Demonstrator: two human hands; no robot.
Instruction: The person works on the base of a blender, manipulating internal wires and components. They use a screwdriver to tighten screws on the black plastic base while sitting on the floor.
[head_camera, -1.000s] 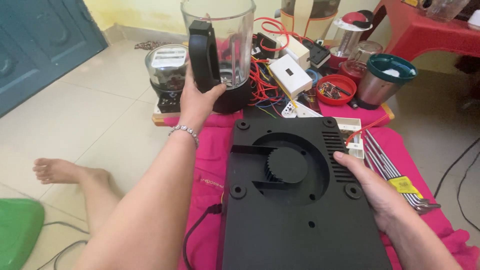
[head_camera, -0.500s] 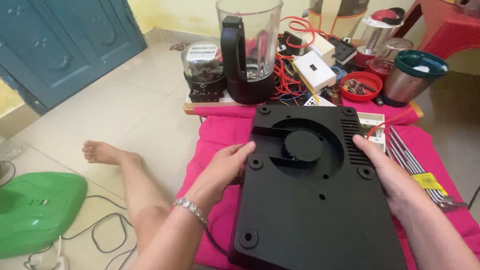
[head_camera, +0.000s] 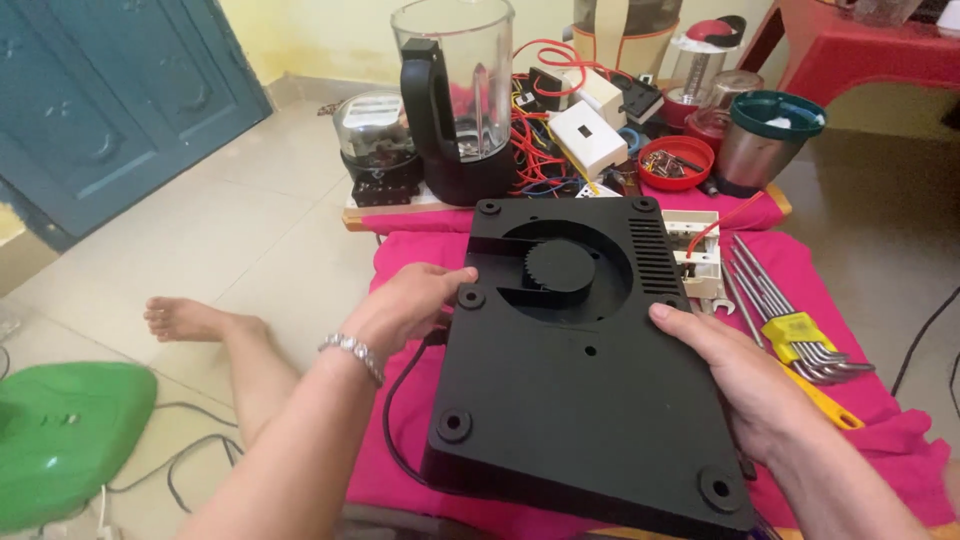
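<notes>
A blender jug (head_camera: 460, 100) stands beyond both hands, hex keys (head_camera: 790, 320) just outside the right hand (head_camera: 745, 385); the black appliance base (head_camera: 580, 370) lies between, left hand (head_camera: 415, 305) and right gripping its edges.

A home floor turned into a small-appliance repair spot. Beyond the hands, a clear blender jug (head_camera: 458, 95) with a black handle, an electric meter (head_camera: 374, 140), a tangle of red wires (head_camera: 530, 140), white switch boxes (head_camera: 588, 138) and a red bowl of small parts (head_camera: 676, 162) crowd a low board. Just right of the right hand lies a set of hex keys (head_camera: 790, 310) on a pink cloth (head_camera: 890, 440). Left of the left hand are pale floor tiles (head_camera: 200, 250) and a teal panelled door (head_camera: 110, 100); a red plastic stool (head_camera: 860, 50) stands far right
</notes>
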